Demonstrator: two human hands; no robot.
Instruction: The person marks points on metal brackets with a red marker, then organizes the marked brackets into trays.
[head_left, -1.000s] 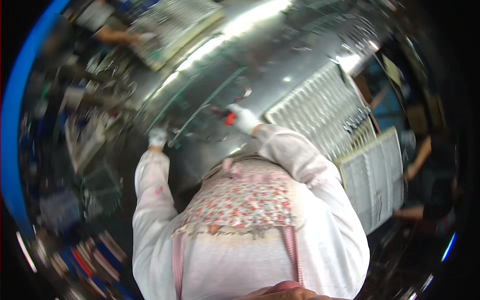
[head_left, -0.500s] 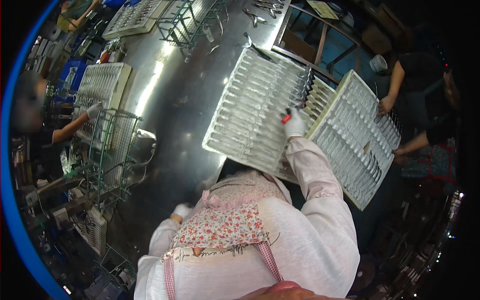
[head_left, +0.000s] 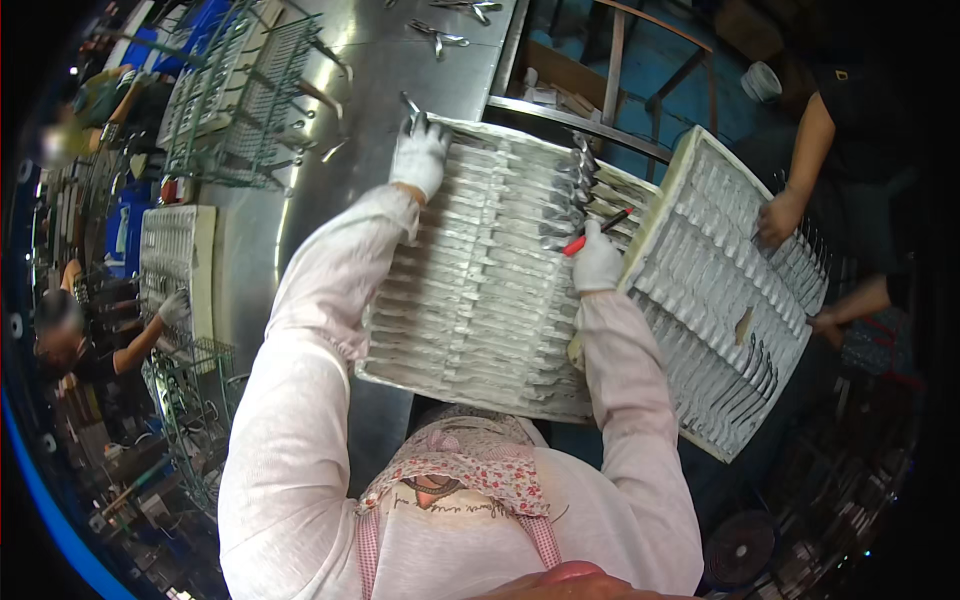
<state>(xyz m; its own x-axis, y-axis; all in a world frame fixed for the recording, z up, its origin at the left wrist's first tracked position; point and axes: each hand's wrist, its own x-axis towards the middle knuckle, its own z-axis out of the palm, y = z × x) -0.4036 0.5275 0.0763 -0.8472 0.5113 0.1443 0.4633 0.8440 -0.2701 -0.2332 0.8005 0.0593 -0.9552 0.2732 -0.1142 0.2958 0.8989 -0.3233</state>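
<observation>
A white-gloved left hand of mine (head_left: 420,160) is at the far left corner of a pale tray (head_left: 450,290) with rows of moulded slots. It is closed round a metal hand tool (head_left: 409,102); its dark handle is mostly hidden, and its exact kind is unclear. Over the tray's right side, my gloved right hand (head_left: 598,262) grips a red and black marker (head_left: 590,236). Just beyond the marker, several shiny metal pieces (head_left: 570,190) lie in a row in the tray slots.
A second slotted tray (head_left: 725,290) stands tilted at the right, with a co-worker's hands (head_left: 778,218) at it. Behind are a metal frame (head_left: 570,122) and plier-like tools (head_left: 438,38). Green wire racks (head_left: 235,110) and another tray (head_left: 165,250) stand left.
My left hand has come up from low beside my body to the tray's far corner, onto the metal tool. The near tray now appears further left. My right hand still holds the marker.
</observation>
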